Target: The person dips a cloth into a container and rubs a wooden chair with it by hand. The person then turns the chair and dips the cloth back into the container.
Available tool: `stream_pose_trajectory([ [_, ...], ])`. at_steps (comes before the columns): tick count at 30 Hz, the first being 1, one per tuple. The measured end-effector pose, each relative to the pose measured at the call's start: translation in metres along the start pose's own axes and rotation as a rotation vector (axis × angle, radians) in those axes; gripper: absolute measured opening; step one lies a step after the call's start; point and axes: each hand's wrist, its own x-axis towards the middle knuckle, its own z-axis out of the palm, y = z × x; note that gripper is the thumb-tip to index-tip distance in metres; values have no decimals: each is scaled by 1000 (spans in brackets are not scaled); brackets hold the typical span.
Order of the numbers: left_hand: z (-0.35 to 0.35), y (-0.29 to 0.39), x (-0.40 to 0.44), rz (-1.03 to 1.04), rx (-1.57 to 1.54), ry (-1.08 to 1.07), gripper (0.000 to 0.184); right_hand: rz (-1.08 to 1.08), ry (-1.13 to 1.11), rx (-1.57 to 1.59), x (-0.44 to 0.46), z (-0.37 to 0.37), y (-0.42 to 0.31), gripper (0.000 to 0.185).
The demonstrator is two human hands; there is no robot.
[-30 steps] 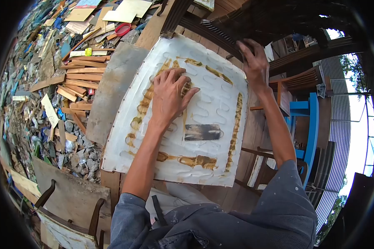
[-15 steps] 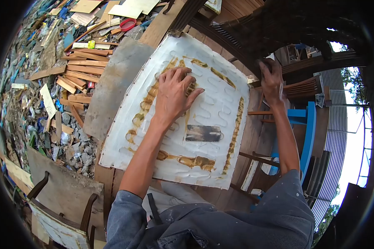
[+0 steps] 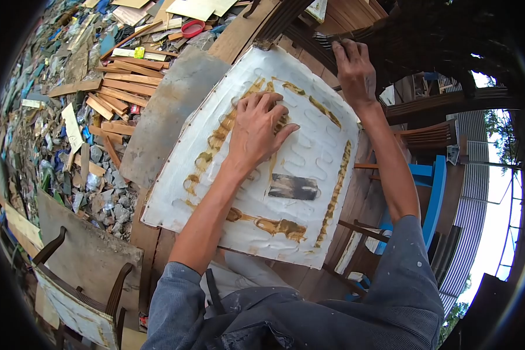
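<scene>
A white padded chair seat (image 3: pixel 262 140) with wavy ridges and yellow-brown stains lies below me. My left hand (image 3: pixel 255 128) rests on it, thumb apart from loosely bent fingers; a brown patch shows beneath the palm. A worn black-and-grey rectangular strip (image 3: pixel 293 186) lies flat on the seat nearby. Past the seat's far right edge, my right hand (image 3: pixel 356 73) is closed with bent fingers against a dark wooden chair rail (image 3: pixel 309 38). Whatever is under those fingertips is hidden.
Wood offcuts (image 3: pixel 128 81) and rubble cover the ground at left beside a grey board (image 3: pixel 169 111). Another chair (image 3: pixel 81 297) stands at lower left. Blue furniture (image 3: pixel 434 198) and dark chair parts (image 3: pixel 426 134) crowd the right side.
My right hand has moved up and left along the dark chair wood. My left hand keeps its place on the seat while the whole view shifts slightly.
</scene>
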Motion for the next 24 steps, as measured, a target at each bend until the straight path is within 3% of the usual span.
stream_pose_trajectory([
  [2,0,1,0,-4,3,-7,32,9,15,-26,6,4,-4,37],
  [7,0,2,0,-14,-6,-16,32,78,-59,-181,40,18,-17,11],
  [14,-1,0,-1,-3,-34,10,32,53,-44,-160,30,-18,12,17],
  [21,-2,0,0,-12,-28,10,33,110,70,4,36,-42,24,39],
  [24,-1,0,0,6,-30,40,35,29,-71,8,16,-9,4,39],
])
